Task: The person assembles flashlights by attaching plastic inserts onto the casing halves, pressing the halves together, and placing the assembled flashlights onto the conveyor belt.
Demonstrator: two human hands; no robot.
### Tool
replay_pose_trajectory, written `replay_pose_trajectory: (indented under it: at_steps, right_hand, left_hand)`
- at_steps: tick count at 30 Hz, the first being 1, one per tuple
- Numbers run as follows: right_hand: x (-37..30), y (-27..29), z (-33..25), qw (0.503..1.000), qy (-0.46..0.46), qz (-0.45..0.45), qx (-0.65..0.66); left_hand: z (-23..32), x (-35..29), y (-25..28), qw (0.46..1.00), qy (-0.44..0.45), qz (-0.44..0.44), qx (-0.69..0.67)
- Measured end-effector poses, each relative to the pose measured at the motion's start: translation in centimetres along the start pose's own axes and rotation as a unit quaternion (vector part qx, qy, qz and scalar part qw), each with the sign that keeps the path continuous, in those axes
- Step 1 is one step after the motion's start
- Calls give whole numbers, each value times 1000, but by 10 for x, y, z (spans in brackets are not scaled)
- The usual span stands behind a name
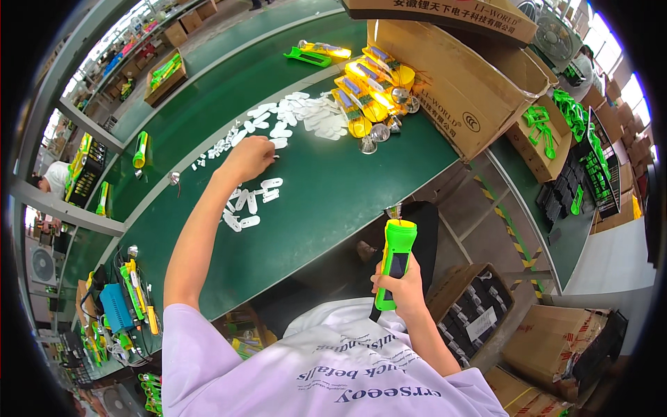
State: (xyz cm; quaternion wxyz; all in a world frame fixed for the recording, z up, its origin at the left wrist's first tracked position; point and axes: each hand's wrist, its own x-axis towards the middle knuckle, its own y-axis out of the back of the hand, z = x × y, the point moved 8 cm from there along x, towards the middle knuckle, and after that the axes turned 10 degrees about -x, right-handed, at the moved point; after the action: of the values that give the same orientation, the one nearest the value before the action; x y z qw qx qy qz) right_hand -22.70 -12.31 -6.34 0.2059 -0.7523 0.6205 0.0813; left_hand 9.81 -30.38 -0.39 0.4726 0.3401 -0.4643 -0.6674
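My right hand (405,286) is wrapped round a green and yellow flashlight (397,243) with a dark panel on its side. The flashlight is held upright in front of my body, just off the table's near edge, and a shiny reflector (394,211) shows at its top. My left hand (249,160) is stretched over the green table with its fingers pinched together. A bit of white shows at the fingertips, too small to name. Beyond that hand spreads a heap of white plastic pieces (325,117); a smaller group of white oval pieces (249,201) lies nearer me.
Yellow flashlight bodies with reflectors (363,97) are stacked at the back, beside a large cardboard box (451,90). A green casing (308,57) lies farther off. At left are a blue device (117,307) and tools. Cartons (556,340) stand on the floor at right.
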Motion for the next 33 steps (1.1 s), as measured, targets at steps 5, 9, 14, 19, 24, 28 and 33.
replay_pose_trajectory:
  at_steps: [5,9,14,19,24,28,33]
  right_hand:
    - [1,-4,2,1000,5,-17,-4]
    - [-1,-7,1,1000,3,-16,-20]
    - [-1,-9,2,999,-6,-15,-32]
    - [-4,-16,1,999,-17,-42,-19]
    - [-7,-19,2,998,-32,-58,1]
    - [-9,-23,3,996,-40,-76,24]
    - [-9,-22,2,997,-33,-67,15]
  left_hand:
    - [24,-9,-11,997,-55,-11,-62]
    - [19,-5,-14,997,-20,-35,-70]
    - [17,6,-20,995,0,-71,-69]
    - [1,10,-19,984,16,-100,-148]
    - [2,9,-24,985,25,-82,-150]
    - [20,4,-18,996,41,-68,-50]
    - [118,-33,-24,885,-30,-32,-463]
